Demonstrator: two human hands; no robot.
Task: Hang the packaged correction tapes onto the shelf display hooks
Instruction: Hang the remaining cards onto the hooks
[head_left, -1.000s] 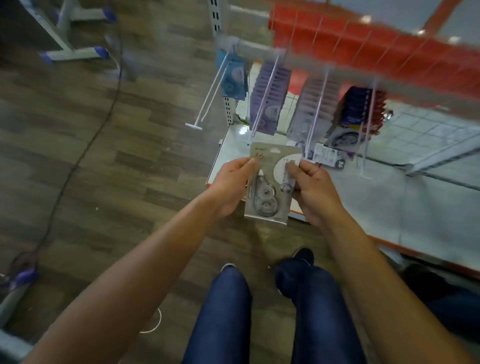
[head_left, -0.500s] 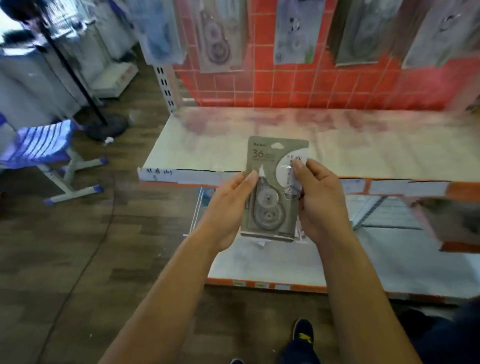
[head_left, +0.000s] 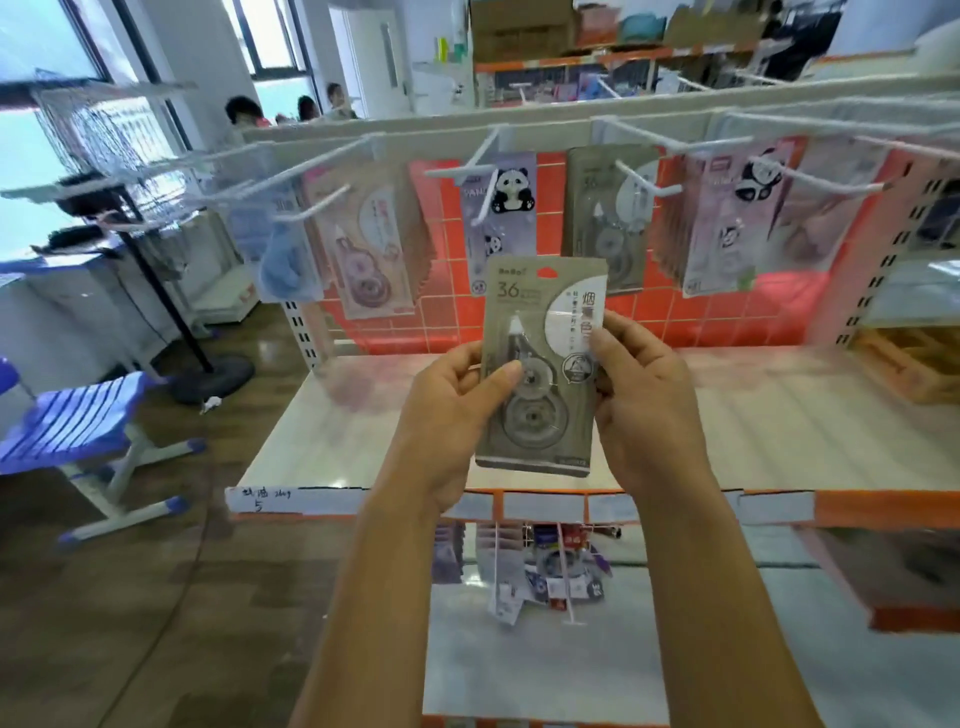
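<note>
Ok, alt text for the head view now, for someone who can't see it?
Two hands hold a grey packaged correction tape upright before a shelf display, the left hand gripping its left edge and the right hand its right edge. Behind it, white hooks carry other packs, a matching grey pack among them, against an orange tiled panel.

The grey-brown carded correction tape package (head_left: 540, 364) has been lifted from above the wooden floor to before the white wire display hooks (head_left: 647, 183). The left hand (head_left: 452, 410) has slid its thumb from the card's top onto the blister.
</note>
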